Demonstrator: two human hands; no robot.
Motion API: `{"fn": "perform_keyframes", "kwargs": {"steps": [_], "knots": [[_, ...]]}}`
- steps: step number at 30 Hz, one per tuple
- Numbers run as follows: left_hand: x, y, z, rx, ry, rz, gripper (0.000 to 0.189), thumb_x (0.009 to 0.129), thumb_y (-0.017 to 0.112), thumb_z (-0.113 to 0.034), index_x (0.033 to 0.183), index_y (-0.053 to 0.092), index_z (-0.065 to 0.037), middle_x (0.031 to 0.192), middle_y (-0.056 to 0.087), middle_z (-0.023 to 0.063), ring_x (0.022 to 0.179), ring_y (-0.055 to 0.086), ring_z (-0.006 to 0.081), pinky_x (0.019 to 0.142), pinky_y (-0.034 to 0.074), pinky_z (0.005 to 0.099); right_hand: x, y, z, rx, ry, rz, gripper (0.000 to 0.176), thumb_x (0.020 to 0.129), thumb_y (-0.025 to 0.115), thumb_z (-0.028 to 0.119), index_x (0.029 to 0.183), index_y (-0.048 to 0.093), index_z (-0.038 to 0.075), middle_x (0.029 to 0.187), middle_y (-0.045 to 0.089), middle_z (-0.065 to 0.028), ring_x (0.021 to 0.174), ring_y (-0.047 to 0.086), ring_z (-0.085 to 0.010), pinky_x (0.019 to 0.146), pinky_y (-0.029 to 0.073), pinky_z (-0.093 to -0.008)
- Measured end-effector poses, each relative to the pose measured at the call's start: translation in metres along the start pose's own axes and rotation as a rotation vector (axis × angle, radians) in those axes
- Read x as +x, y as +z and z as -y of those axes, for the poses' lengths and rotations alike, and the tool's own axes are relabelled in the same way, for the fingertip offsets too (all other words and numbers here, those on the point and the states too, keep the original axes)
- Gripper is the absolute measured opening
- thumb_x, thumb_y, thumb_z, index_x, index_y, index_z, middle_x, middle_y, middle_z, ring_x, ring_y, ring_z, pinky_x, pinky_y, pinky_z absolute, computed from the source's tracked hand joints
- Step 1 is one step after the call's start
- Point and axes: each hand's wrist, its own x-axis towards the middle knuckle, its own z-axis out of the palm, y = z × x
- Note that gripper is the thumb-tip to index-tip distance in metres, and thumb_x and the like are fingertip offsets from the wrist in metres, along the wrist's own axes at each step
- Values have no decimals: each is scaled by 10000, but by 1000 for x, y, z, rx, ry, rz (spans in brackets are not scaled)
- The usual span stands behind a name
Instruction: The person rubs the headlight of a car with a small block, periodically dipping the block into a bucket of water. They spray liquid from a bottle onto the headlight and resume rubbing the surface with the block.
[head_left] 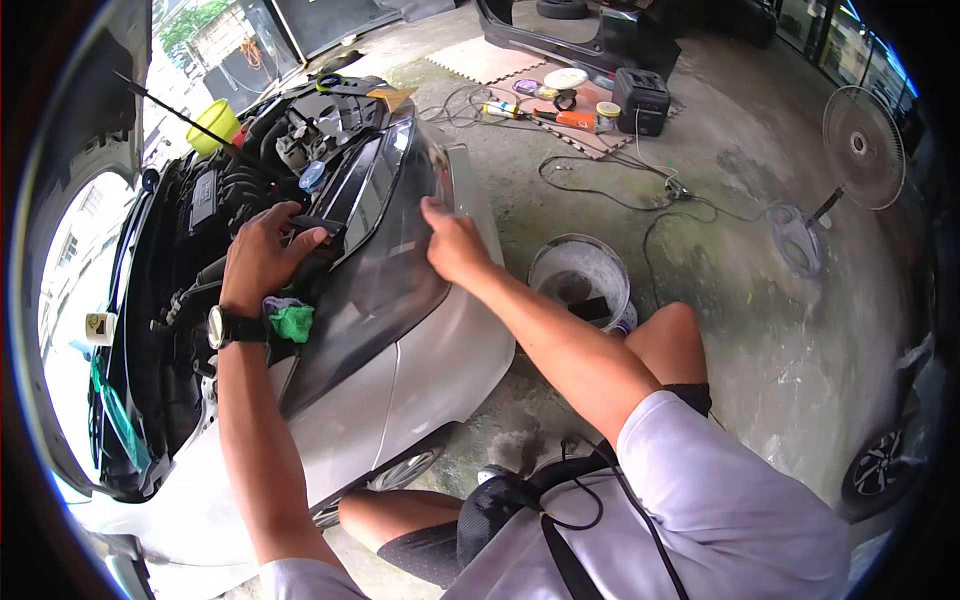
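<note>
A dull, hazy headlight (365, 285) sits in the front corner of a white car (440, 370) with its bonnet raised. My left hand (268, 255) rests at the headlight's upper inner edge by the engine bay, thumb and fingers apart. Against the headlight's outer side is my right hand (455, 245), its fingers curled in and its thumb pointing up; whatever lies under those fingers is hidden. A green cloth (292, 322) is tucked beside the headlight below my left wrist.
A bucket (580, 275) stands on the floor by my knee. Cables, an orange tool (573, 119) and a black box (640, 101) lie around foam mats (490, 62). At the right is a fan (858, 147). A yellow container (212, 127) stands beyond the engine bay.
</note>
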Motion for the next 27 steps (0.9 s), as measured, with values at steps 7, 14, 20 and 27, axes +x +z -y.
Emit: {"fn": "perform_keyframes", "kwargs": {"steps": [7,14,20,27], "knots": [[-3,2,4,-2,51,-41,684,862,818,-576,1284,728,-45,1056,771,196,1004,745,366,856,567,459,-18,-8,-7,-25,-97,-61,603,833,505,-151,1427,579,-75,1407,608,-344,1316,603,-470,1146,504,-476],[-1,-1,1,-1,2,-6,664,878,811,-554,1294,722,-44,1063,772,197,1011,745,373,862,567,458,-35,-3,13,-6,-264,-37,634,825,516,-163,1455,539,-95,1420,607,-327,1317,607,-459,1170,478,-460],[-1,2,1,12,5,8,656,887,802,-552,1296,723,-44,1074,772,197,1023,746,362,869,569,457,13,-4,4,29,56,19,597,868,478,-141,1456,558,-80,1425,605,-324,1375,576,-419,1207,442,-422],[-3,0,2,23,5,-18,686,870,812,-573,1297,724,-44,1082,772,202,1029,749,356,876,571,456,-6,-9,6,35,48,47,639,872,482,-147,1497,545,-35,1442,581,-331,1353,582,-427,1169,482,-416]]}}
